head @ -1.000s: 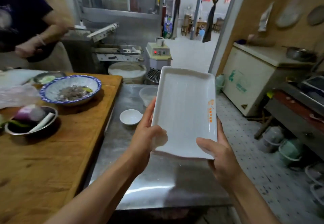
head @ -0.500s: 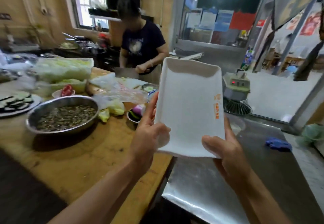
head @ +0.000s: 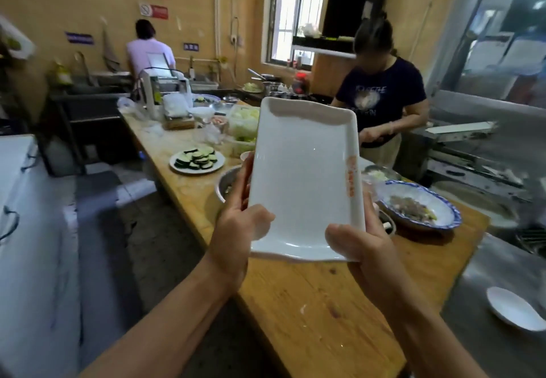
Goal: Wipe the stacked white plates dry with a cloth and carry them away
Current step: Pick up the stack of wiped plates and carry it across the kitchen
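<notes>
- White chest-like unit [head: 17,170] with dark handles sits far left of the plate you hold, across the dark floor aisle.
- Round white plate of sliced dark-skinned vegetable [head: 197,160] lies on the long wooden worktable [head: 325,303], left of and beyond your plate.
- Your left hand [head: 236,230] grips the near left corner of the white rectangular plate with an orange mark on its right rim [head: 304,179]: thumb curled over the top face, fingers running up underneath the left edge.
- That plate is in the air above the near end of the worktable, tilted up toward you, long axis running away from you, so nearly all of it lies beyond both grips. Whether more plates sit stacked under it, you cannot tell.
- Your right hand [head: 357,247] clamps the near right corner likewise, thumb on top; neither hand is nearer. No cloth shows.
- Blue-rimmed bowl of chopped food [head: 419,206] sits right of the plate; a person in a dark T-shirt [head: 381,97] works behind it.
- Carrying it off, I judge, means keeping the far end from dipping toward the dishes below.
</notes>
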Motion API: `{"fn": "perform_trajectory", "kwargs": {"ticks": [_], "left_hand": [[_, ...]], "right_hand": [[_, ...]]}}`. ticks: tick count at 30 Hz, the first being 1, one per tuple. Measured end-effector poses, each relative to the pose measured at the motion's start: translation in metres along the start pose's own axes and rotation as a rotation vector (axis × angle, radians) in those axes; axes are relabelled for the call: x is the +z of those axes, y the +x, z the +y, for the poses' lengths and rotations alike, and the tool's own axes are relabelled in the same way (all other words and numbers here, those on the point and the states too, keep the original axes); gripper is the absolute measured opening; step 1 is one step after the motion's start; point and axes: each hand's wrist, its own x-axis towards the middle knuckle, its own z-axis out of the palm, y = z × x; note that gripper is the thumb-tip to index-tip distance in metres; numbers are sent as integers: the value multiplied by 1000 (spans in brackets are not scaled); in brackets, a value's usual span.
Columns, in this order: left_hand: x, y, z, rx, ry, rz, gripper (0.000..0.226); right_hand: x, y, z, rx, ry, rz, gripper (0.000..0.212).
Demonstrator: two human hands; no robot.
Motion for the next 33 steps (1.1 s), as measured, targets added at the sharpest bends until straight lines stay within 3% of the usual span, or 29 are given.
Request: {"fn": "perform_trajectory", "kwargs": {"ticks": [3,17,33], "left_hand": [[-42,-1,13,39,49,102,75],[-191,-12,48,76,213,540,78],[-357,134,45,126,298,838,81]], "right_hand": [[41,30,8,-2,27,-99,81],[196,141,63,43,168,-453,68],[321,374,145,59,211,-680,77]]}}
